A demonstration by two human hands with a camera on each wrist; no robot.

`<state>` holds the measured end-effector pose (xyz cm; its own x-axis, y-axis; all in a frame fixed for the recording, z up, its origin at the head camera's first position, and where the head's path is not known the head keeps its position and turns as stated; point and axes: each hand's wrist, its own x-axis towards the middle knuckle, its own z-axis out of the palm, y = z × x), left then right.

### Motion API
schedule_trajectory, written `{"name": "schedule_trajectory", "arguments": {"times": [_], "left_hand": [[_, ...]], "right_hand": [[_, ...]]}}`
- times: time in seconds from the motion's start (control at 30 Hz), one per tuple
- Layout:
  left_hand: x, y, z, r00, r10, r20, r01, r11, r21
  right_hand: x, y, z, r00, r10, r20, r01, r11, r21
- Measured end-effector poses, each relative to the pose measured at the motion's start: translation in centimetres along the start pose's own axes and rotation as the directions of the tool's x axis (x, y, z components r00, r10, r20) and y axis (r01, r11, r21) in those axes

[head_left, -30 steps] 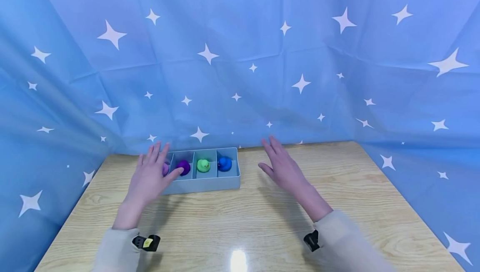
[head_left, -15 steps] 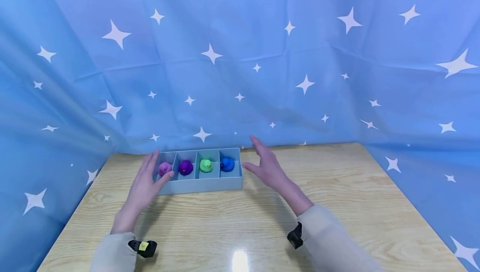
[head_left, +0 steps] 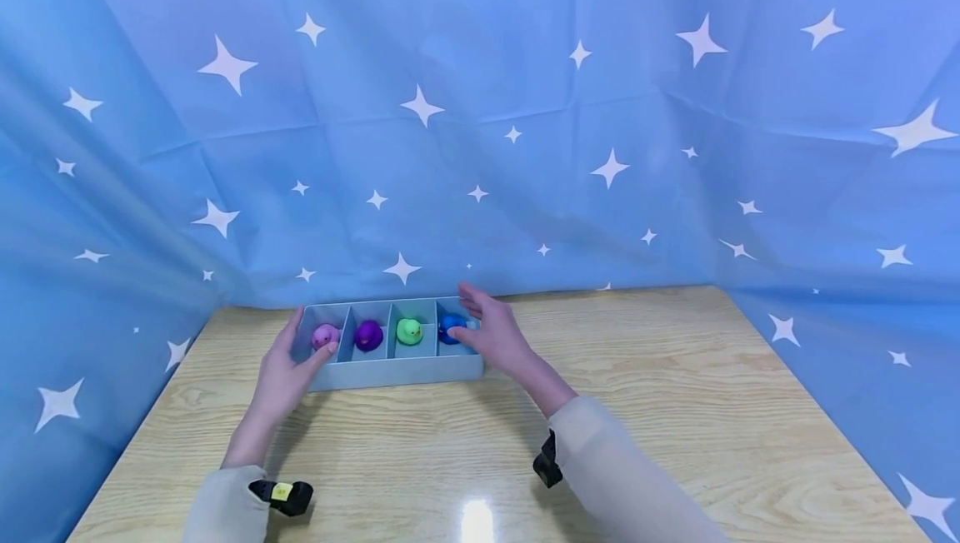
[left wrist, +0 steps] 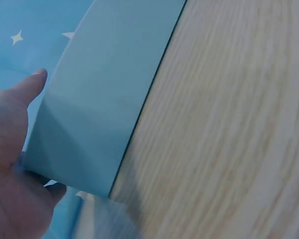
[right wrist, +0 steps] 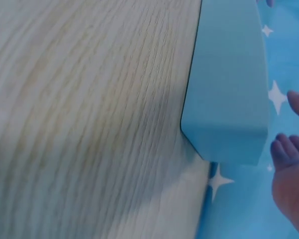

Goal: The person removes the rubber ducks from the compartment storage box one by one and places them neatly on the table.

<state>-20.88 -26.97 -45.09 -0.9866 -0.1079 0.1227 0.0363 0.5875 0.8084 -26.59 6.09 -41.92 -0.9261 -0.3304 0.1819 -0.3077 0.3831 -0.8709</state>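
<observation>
A light blue box (head_left: 397, 372) with a row of compartments stands near the table's back edge. Its compartments hold a pink duck (head_left: 326, 336), a purple duck (head_left: 368, 336), a green duck (head_left: 409, 331) and a blue duck (head_left: 452, 328). At the box's left end is my left hand (head_left: 281, 376), fingers along the end wall and thumb extended near the pink duck. My right hand (head_left: 498, 335) hovers at the right end, thumb in front of the blue duck, partly hiding it. The right wrist view shows this hand (right wrist: 294, 164) apart from the box wall, fingers loosely bent.
The wooden table (head_left: 420, 451) spreads out in front of the box. Behind it and at both sides hangs a blue curtain (head_left: 495, 160) with white stars. Each wrist wears a black strapped device, such as the left one (head_left: 281, 495).
My right hand has moved left from beside the box to over its right end. My left hand has drawn back leftward from above the pink duck to the box's left end.
</observation>
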Motion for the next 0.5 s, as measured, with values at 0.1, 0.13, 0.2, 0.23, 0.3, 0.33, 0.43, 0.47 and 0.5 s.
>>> {"name": "schedule_trajectory", "arguments": {"times": [0.1,0.13,0.2,0.23,0.3,0.33,0.43,0.47,0.5], "left_hand": [[0.0,-0.3,0.0,0.998,-0.056,0.026,0.057,0.997,-0.055],[0.0,-0.4,-0.1,0.997,-0.07,0.034,0.072,0.994,-0.076],[0.0,-0.6,-0.1,0.996,-0.083,0.041,0.087,0.99,-0.111],[0.1,-0.7,-0.1,0.995,-0.085,0.043,0.09,0.988,-0.126],[0.1,-0.9,-0.2,0.995,-0.086,0.049,0.092,0.986,-0.142],[0.1,-1.0,-0.2,0.995,-0.087,0.054,0.094,0.985,-0.145],[0.1,-1.3,-0.2,0.992,-0.1,0.071,0.11,0.982,-0.155],[0.1,-1.4,-0.2,0.991,-0.107,0.077,0.118,0.981,-0.155],[0.1,-1.5,-0.2,0.99,-0.116,0.084,0.128,0.98,-0.155]], "right_hand": [[0.5,-0.1,0.4,1.0,0.001,0.009,0.0,0.999,-0.035],[0.6,-0.1,0.6,1.0,0.0,0.011,0.0,0.999,-0.048],[1.0,-0.1,1.0,1.0,0.01,0.015,-0.009,0.998,-0.065],[1.2,-0.1,1.1,1.0,0.02,0.017,-0.019,0.998,-0.065],[1.5,-0.1,1.4,0.999,0.046,0.016,-0.045,0.998,-0.043],[1.7,-0.1,1.6,0.998,0.059,0.008,-0.059,0.998,-0.032],[2.1,-0.1,1.7,0.996,0.09,-0.025,-0.089,0.996,0.008],[2.3,-0.1,1.8,0.995,0.094,-0.034,-0.094,0.996,0.012],[2.4,0.0,1.8,0.995,0.095,-0.041,-0.095,0.996,0.003]]}}
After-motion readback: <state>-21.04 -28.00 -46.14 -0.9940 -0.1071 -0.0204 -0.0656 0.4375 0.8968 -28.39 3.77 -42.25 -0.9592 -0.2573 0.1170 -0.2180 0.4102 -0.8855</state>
